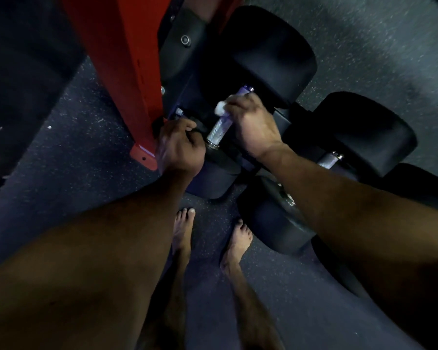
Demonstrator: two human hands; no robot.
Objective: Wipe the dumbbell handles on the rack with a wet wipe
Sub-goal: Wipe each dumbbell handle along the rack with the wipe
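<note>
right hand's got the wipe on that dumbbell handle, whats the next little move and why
Probably slide the right hand with the wet wipe down the dumbbell handle toward the near end. The hand sits on the handle's upper part, while the knurled metal below it lies bare. The left hand grips the near dumbbell head, apparently steadying it.

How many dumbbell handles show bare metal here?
2: one handle under the right hand with the wipe; another handle further right. More may be hidden.

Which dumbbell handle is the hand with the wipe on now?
The dumbbell handle nearest the red rack post. The right hand presses the white wipe on it; the next handle to the right is untouched.
</note>
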